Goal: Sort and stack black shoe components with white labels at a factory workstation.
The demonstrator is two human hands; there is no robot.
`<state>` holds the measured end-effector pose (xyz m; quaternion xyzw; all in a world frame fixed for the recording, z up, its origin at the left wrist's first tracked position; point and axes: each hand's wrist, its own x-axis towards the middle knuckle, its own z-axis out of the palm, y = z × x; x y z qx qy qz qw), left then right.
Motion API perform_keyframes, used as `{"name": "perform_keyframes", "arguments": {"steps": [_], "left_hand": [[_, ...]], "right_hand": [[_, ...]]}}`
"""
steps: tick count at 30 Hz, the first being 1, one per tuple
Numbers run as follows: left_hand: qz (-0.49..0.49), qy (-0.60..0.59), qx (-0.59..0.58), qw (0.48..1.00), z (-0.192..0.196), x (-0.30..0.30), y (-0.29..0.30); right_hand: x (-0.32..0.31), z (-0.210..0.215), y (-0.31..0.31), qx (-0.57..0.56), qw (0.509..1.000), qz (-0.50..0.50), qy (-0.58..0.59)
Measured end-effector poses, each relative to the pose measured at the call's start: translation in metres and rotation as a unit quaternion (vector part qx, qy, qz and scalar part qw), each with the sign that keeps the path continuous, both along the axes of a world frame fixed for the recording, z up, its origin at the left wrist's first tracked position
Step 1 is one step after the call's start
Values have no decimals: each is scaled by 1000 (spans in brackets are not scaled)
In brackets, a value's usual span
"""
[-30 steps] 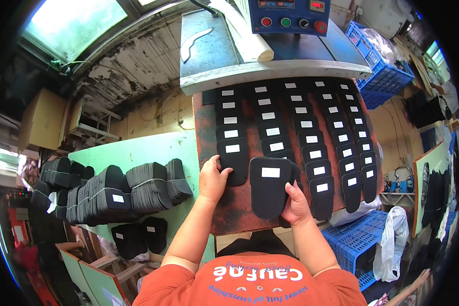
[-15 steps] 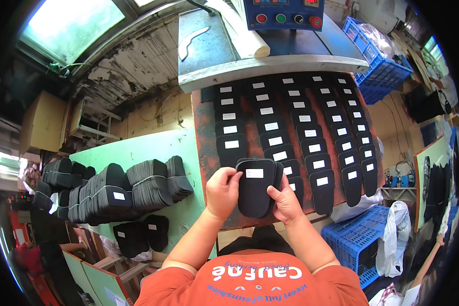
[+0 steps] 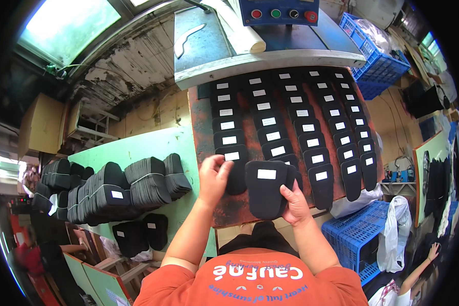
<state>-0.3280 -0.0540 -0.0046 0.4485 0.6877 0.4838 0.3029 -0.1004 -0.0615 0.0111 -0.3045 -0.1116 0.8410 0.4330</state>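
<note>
My right hand [image 3: 297, 205] grips a small stack of black, rounded, tapering pads [image 3: 262, 196], thumb on top, above the near edge of the reddish board. The top pad bears a white label [image 3: 266, 174]. My left hand [image 3: 214, 178] is at the near end of the leftmost row, over the left edge of a labelled black pad [image 3: 237, 178] lying there. Its fingers are loosely bent and slightly apart, apparently holding nothing. Rows of overlapping black pads [image 3: 321, 188], each with a white label, cover much of the board [image 3: 204, 206].
Tied bundles of black pads [image 3: 148, 181] stand on a green table [image 3: 181, 145] to the left. Beyond the board is a machine bed [image 3: 199, 48] with a blue control box [image 3: 280, 10]. Blue crates [image 3: 354, 229] and a plastic bag [image 3: 392, 239] are at right, near another person's arm [image 3: 423, 265].
A pad now lies at the near end of the leftmost row. My left hand has left the held stack and moved left; my right hand has shifted slightly right with the stack.
</note>
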Motion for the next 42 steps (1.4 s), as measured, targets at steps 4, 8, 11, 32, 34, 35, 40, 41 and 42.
{"name": "perform_keyframes", "arguments": {"steps": [4,8,11,32,34,35,40,41,42], "left_hand": [[-39,0,61,997,28,31,-27],[-67,233,211,947,27,25,-29],[-21,148,131,980,38,35,-36],[-103,-304,-101,942,4,-7,-38],[-83,-277,-98,952,-9,-16,-28],[-56,-211,-92,971,-16,-19,-24],[15,88,-64,994,-21,-9,-23],[14,88,-64,994,-19,-5,-26],[23,207,11,978,-18,-2,-32]], "right_hand": [[-19,9,-6,5,1000,23,-4],[-25,3,-17,6,1000,20,-17],[-27,4,-24,7,1000,11,-24],[0,0,-68,-9,996,-67,-50],[8,2,-70,-26,996,-77,-22],[12,3,-71,-43,995,-85,7],[16,5,-76,-14,996,-86,-27],[14,5,-78,-9,996,-80,-35],[11,6,-78,-3,996,-74,-43]]}}
